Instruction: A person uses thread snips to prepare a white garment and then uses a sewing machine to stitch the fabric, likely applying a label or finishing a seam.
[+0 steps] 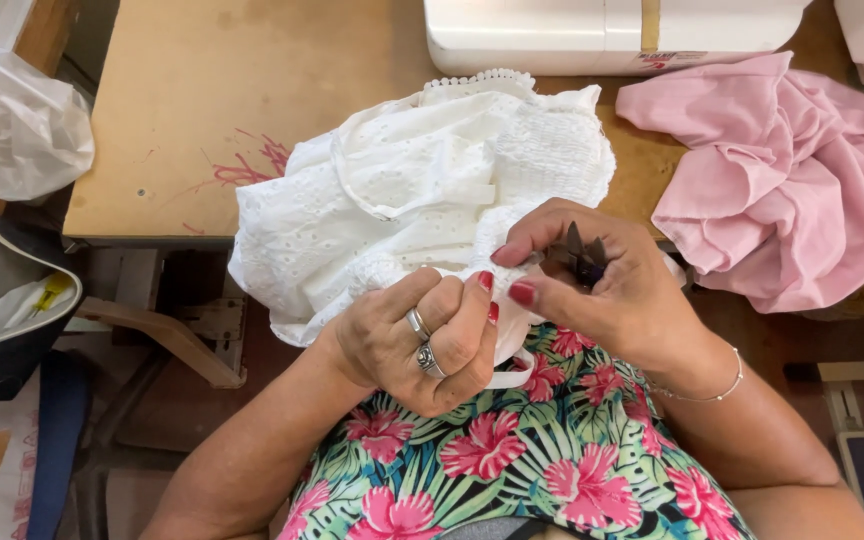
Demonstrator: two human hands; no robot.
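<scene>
Currently I see my left hand (pixel 422 345) in a closed grip on the edge of the white eyelet-cotton garment (pixel 422 190), thumb and fingers pinching the fabric near my lap. My right hand (pixel 602 290) is closed around a small dark metal tool (pixel 577 258), possibly thread snips; the blades are partly hidden, so I cannot tell for sure. The garment lies bunched, half on the tan wooden surface (pixel 222 90), half over my floral-print lap. A crumpled pink cloth (pixel 792 180) sits right of it, apart. A white sewing machine base (pixel 602 35) stands at the far edge.
</scene>
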